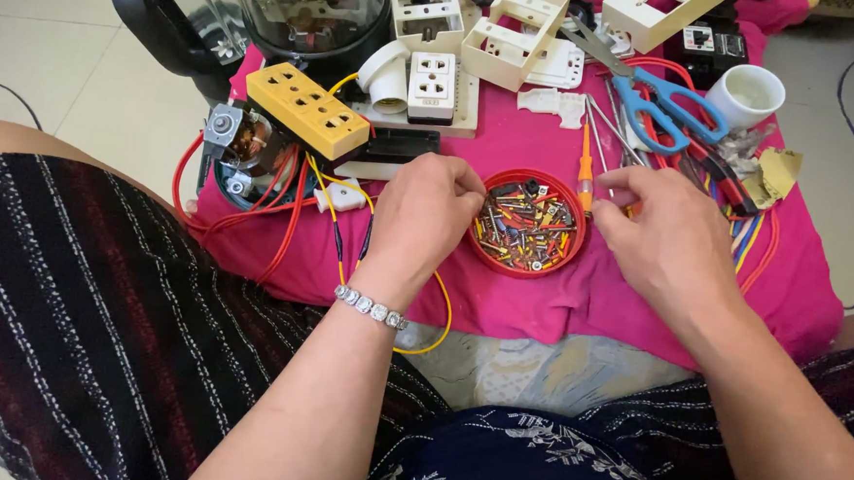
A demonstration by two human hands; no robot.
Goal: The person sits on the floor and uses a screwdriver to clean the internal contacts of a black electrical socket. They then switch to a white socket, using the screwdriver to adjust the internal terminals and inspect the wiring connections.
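Head view, looking down onto a pink cloth [540, 304] crowded with electrical parts. Left hand [419, 215] at the near-left rim of a round red lid [530, 224] full of small coloured wire offcuts and terminals, fingers curled and pinched together at the rim; whether a piece is actually caught between the fingertips cannot be told. Right hand [666, 233] just right of the lid, fingers loosely bent, thumb and forefinger drawn near each other, seemingly empty, though too small to tell for sure. Lid flat on the cloth, between the two hands, touching the left one. Beyond it: an orange-handled screwdriver [585, 165], blue-handled scissors [653, 101], a yellow socket strip [307, 109], a white socket block [432, 83], a white cup [746, 91], red wires [273, 203] trailing from a small motor [242, 148]. Probably sorting or picking from the lid: best done with a light fingertip pinch, one piece at a time, lid kept steady and level against spilling, wrists low.
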